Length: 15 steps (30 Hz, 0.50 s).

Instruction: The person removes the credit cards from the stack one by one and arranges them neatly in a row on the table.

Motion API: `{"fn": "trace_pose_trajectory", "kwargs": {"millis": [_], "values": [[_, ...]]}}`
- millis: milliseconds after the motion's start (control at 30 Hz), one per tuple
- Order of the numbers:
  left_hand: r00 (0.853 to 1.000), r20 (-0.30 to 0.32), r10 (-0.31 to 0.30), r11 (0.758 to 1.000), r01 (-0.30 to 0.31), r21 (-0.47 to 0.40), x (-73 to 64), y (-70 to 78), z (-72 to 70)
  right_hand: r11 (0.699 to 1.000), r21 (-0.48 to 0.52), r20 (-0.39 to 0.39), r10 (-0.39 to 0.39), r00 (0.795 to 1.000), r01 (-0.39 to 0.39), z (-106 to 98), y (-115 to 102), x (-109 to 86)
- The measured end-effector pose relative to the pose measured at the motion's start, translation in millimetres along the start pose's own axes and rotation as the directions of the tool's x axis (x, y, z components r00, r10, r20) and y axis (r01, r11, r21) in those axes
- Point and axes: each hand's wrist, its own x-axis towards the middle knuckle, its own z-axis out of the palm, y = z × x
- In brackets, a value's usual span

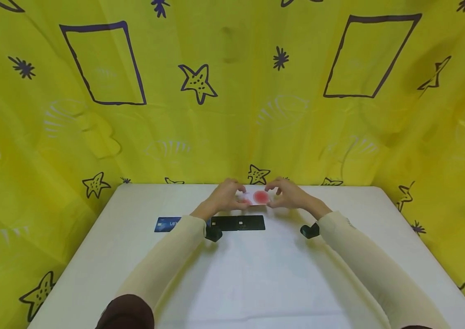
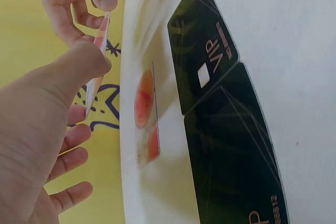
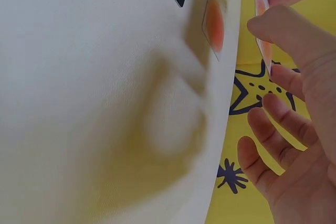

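Left hand (image 1: 226, 195) and right hand (image 1: 291, 194) each pinch one end of the red-spotted card (image 1: 261, 197) — it's off the table (image 1: 265, 274), near the far edge. Two black cards (image 1: 252, 222) lie end to end nearer the person — blue card (image 1: 167, 224) left of them.
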Motion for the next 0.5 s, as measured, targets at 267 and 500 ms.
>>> {"fn": "trace_pose_trajectory", "kwargs": {"millis": [267, 500], "values": [[1.000, 0.002, -0.018, 0.999, 0.018, -0.028, -1.4, 11.4, 2.8, 0.999, -0.003, -0.013, -0.034, 0.999, 0.034, -5.2, 2.5, -11.2], [1.000, -0.016, 0.005, 1.000, -0.005, 0.017, 1.6, 20.5, 6.7, 0.997, 0.000, -0.037, -0.071, 0.997, 0.071, -10.6, 9.0, -22.5]]}}
